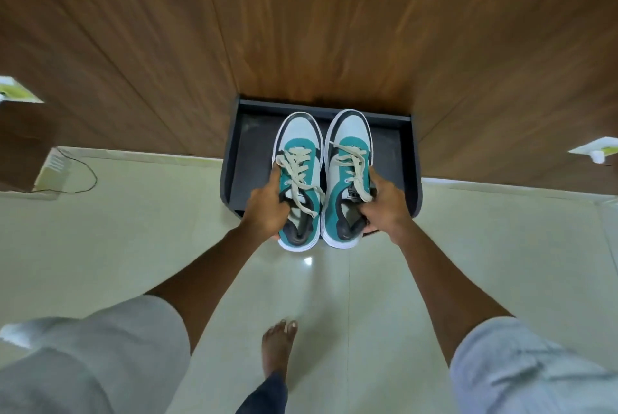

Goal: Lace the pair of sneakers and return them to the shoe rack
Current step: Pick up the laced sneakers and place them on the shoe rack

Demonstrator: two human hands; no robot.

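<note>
Two teal, white and black sneakers with cream laces are held side by side over the dark shoe rack (406, 159), toes pointing at the wall. My left hand (266, 208) grips the left sneaker (299, 146) at its collar on the outer side. My right hand (384, 204) grips the right sneaker (351, 142) the same way, fingers inside the opening. Both shoes are laced, and loose lace ends hang near the tongues. Their heels stick out past the rack's front edge, above the floor.
The rack stands against a wood-panelled wall (301, 29) on a pale tiled floor (133, 229). A brown cardboard box (23, 146) with a thin cable sits at the left. A small white object (595, 149) lies at the right. My bare foot (279, 346) is below the shoes.
</note>
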